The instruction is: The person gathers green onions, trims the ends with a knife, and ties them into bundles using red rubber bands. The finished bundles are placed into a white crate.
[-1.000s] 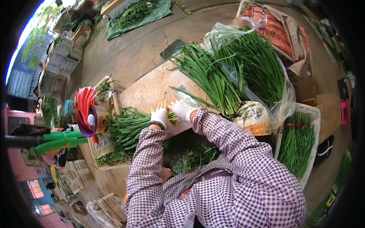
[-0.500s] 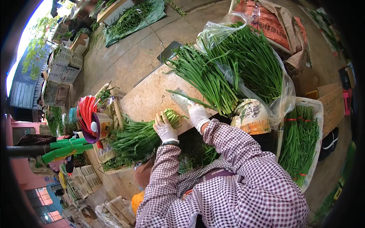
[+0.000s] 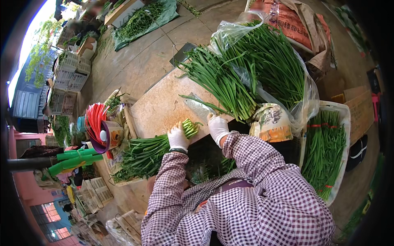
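My left hand (image 3: pixel 178 137), in a white glove, is closed around a bunch of garlic chives (image 3: pixel 145 153) near its pale cut ends. Those ends point right on the board (image 3: pixel 160 102), while the green leaves trail left. A few stems stick out beyond the others. My right hand (image 3: pixel 218 126), also gloved, is curled at the near end of a broad-bladed knife (image 3: pixel 198 107). Its blade lies flat on the board and the handle is hidden under my fingers. A loose leaf crosses the blade. A large heap of chives (image 3: pixel 223 82) sits just beyond my right hand.
More chives fill an open plastic bag (image 3: pixel 271 61) at the far right. A white crate (image 3: pixel 347 135) at right holds bunches tied with red bands. Left of the board stand a purple bucket (image 3: pixel 107 137) and red ties (image 3: pixel 95 119). A yellowed sack (image 3: pixel 271 123) lies beside my right forearm.
My left hand has closed more tightly round the chives, and the bunch has drawn narrower with its cut ends gathered. My right hand has drawn slightly back, showing more of the blade.
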`<action>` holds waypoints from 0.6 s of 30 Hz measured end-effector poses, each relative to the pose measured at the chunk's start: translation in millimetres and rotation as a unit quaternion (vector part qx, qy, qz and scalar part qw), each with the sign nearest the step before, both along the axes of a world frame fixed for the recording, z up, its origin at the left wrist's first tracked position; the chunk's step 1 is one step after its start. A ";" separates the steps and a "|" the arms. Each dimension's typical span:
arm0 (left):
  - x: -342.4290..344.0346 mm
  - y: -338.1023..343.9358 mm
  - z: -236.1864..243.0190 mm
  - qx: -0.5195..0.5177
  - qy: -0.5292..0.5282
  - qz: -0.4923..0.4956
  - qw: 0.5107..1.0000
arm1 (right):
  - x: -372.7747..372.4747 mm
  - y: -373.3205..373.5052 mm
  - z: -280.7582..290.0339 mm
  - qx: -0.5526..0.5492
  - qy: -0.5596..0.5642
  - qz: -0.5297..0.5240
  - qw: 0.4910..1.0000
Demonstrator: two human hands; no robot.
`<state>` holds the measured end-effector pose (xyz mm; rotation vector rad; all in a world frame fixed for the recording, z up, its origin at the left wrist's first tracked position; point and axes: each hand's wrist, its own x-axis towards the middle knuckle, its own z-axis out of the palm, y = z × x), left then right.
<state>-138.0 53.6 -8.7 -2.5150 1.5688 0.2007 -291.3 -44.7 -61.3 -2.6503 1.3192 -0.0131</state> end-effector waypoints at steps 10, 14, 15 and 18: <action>-6.7 -20.8 4.1 -0.019 -0.058 0.115 0.991 | -28.6 -5.7 46.7 0.203 -0.196 -0.031 0.959; 5.9 -46.9 34.6 0.165 0.069 0.178 0.968 | -34.9 12.1 55.3 0.187 -0.257 0.032 0.947; 3.6 -50.5 36.3 0.178 0.046 0.166 0.969 | -37.4 18.3 56.7 0.183 -0.261 0.043 0.947; -3.6 -48.2 21.0 0.131 0.035 0.145 0.980 | -48.5 26.6 63.2 0.179 -0.272 0.068 0.943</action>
